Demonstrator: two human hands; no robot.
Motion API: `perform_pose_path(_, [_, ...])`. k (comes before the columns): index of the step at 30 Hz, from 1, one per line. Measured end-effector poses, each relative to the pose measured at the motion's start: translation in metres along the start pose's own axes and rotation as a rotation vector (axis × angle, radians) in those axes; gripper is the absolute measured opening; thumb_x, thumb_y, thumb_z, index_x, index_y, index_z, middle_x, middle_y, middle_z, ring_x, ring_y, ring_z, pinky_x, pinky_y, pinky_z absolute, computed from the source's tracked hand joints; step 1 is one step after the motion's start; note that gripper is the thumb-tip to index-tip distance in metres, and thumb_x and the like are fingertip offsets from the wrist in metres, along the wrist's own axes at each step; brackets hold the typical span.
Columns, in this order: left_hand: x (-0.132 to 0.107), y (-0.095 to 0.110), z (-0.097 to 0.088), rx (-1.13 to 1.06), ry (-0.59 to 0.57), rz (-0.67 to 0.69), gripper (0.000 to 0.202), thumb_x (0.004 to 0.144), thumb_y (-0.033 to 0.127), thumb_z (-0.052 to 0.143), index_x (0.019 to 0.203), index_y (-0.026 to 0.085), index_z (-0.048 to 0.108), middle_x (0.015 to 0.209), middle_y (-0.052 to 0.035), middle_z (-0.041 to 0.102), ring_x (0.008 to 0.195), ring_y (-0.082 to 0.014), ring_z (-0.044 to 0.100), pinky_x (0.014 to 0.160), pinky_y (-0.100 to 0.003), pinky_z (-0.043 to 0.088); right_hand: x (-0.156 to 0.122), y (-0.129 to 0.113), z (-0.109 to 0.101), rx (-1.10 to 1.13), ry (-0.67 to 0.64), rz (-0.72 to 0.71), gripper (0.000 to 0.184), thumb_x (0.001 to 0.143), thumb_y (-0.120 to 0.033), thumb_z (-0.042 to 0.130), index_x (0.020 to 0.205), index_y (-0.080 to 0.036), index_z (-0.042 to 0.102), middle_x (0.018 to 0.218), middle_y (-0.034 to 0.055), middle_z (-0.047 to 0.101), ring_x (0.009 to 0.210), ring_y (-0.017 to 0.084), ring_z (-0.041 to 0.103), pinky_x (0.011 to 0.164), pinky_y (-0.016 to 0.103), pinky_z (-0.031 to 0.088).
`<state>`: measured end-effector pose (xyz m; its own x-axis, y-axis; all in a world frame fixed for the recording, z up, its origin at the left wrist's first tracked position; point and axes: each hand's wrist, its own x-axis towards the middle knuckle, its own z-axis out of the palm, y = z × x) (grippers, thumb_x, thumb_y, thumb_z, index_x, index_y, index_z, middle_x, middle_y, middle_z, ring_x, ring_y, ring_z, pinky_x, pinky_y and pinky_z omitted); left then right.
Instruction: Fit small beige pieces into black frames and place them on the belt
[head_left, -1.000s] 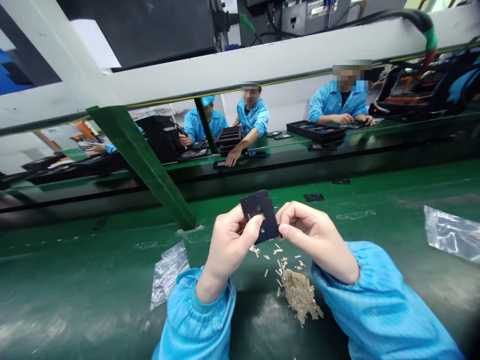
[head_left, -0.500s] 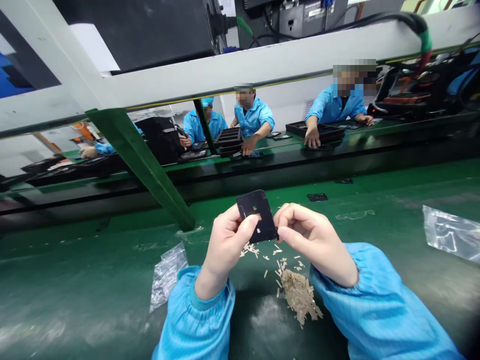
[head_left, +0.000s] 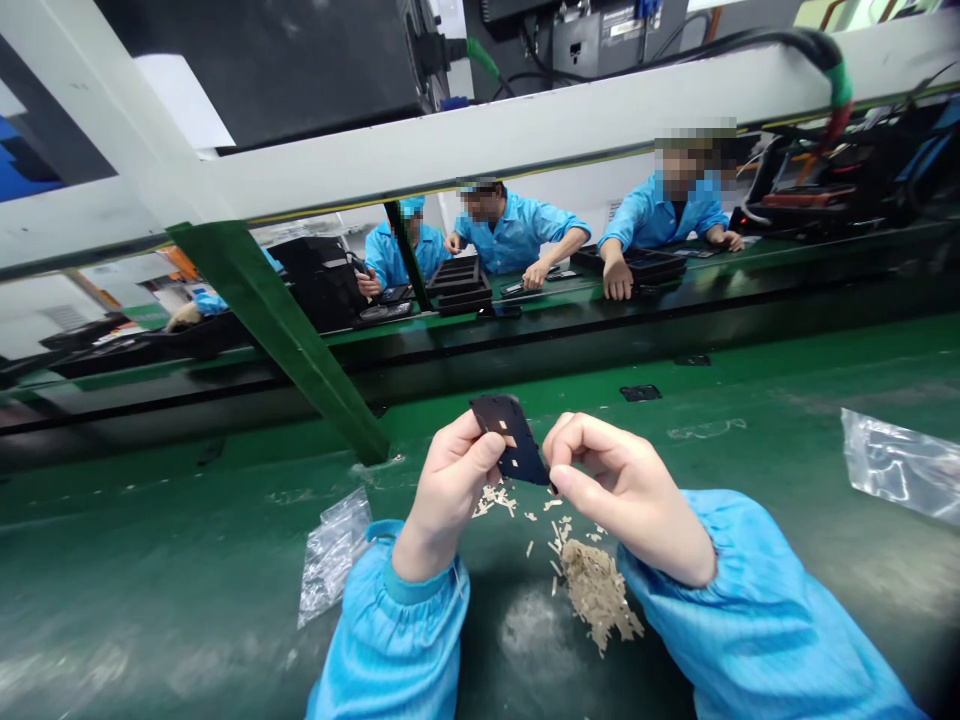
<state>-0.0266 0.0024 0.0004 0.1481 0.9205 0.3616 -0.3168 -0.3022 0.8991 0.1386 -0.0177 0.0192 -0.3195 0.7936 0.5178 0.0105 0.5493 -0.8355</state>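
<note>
Just above the green counter (head_left: 187, 600), at the middle of the view, both hands meet around a small black plate (head_left: 514, 445). The left hand (head_left: 450, 490) is raised on a bent wrist, its thumb and curled fingers pinching the plate's left edge. The right hand (head_left: 622, 490) comes in from the other side with the wrist cocked, its thumb and forefinger closed on the plate's lower right corner, the other fingers curled loosely behind. Both forearms wear blue sleeves gathered at the cuff and angle inward from the bottom of the view.

The plate is thin, dark and roughly square, tilted so that its face turns partly away; small cut-outs show in it. It sits between the two hands, clear of the counter.

Directly below the hands, a scatter of pale tan slivers (head_left: 596, 590) lies on the counter, thickest under the right wrist and thinning toward the left hand. A crumpled clear bag (head_left: 334, 550) rests near the left sleeve, and another clear bag (head_left: 896, 465) lies well apart at the right edge. A small black piece (head_left: 640, 393) lies flat farther up the counter. Beyond a green brace (head_left: 285, 340) and a white beam (head_left: 525, 130), several people in blue coats work over black trays (head_left: 461, 280) at the next line.
</note>
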Motion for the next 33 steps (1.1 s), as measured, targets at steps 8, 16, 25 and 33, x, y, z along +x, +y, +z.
perform_pose_path(8, [0.003, 0.0, 0.0, -0.006, -0.053, 0.057, 0.025, 0.076, 0.04, 0.067, 0.071, 0.016, 0.062, 0.066, 0.0006, 0.049, 0.058, -0.009, 0.04, 0.052, -0.023, 0.029, 0.001, -0.002, 0.001, -0.106, 0.014, -0.035, 0.012, 0.075, -0.012, 0.05, 0.066, -0.018, 0.047, 0.062, -0.002, 0.049, 0.057, 0.01, 0.047, 0.054, 0.023, 0.038])
perform_pose_path(16, [0.002, -0.001, -0.001, 0.057, -0.082, 0.07, 0.024, 0.08, 0.04, 0.063, 0.072, 0.016, 0.061, 0.067, 0.0002, 0.049, 0.061, -0.0103, 0.039, 0.055, -0.025, 0.029, 0.003, 0.0, 0.0, -0.076, -0.027, 0.012, 0.011, 0.074, -0.013, 0.05, 0.066, -0.019, 0.046, 0.061, -0.0025, 0.048, 0.057, 0.01, 0.046, 0.053, 0.023, 0.039])
perform_pose_path(25, [0.003, -0.001, 0.006, -0.1, -0.083, -0.009, 0.029, 0.077, 0.04, 0.065, 0.067, 0.014, 0.057, 0.06, 0.0027, 0.042, 0.054, -0.0077, 0.036, 0.052, -0.022, 0.03, 0.004, 0.003, -0.003, 0.002, 0.008, 0.087, 0.012, 0.075, -0.016, 0.055, 0.069, -0.019, 0.045, 0.063, -0.0039, 0.045, 0.057, 0.01, 0.044, 0.054, 0.023, 0.038])
perform_pose_path(33, [0.001, 0.005, 0.014, -0.122, -0.061, -0.112, 0.032, 0.074, 0.041, 0.068, 0.065, 0.013, 0.054, 0.052, 0.0044, 0.038, 0.048, -0.0064, 0.033, 0.045, -0.019, 0.025, 0.001, 0.006, -0.004, 0.222, -0.168, 0.064, 0.021, 0.09, -0.03, 0.048, 0.073, -0.018, 0.049, 0.064, -0.0017, 0.048, 0.06, 0.011, 0.045, 0.058, 0.025, 0.038])
